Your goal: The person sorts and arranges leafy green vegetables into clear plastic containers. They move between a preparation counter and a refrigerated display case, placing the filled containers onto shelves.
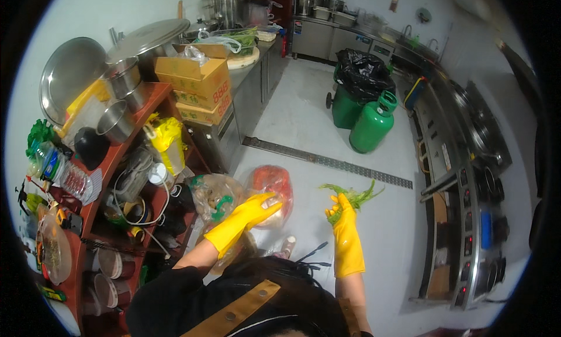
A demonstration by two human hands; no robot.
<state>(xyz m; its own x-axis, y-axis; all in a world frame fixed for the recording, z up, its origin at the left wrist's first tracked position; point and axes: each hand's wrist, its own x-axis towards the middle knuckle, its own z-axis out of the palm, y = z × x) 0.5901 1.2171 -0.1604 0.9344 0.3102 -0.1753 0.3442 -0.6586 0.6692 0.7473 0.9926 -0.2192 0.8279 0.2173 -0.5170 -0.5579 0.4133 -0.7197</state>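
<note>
My right hand, in a yellow rubber glove, is closed around a bunch of leafy green vegetables. Stems and leaves stick out past the fingers, and a little green shows below them. My left hand, gloved the same way, has thumb and fingers spread and appears empty. Beneath it in the picture is a clear plastic bag with red and whitish contents; whether the glove touches it I cannot tell. Just left of that stands another clear bag holding brownish items and something green.
A crowded red-brown shelf runs along my left, near cardboard boxes on a steel counter. Ahead are a metal drain grate, a green gas cylinder and a green bin lined with black plastic. Cooking equipment lines the right.
</note>
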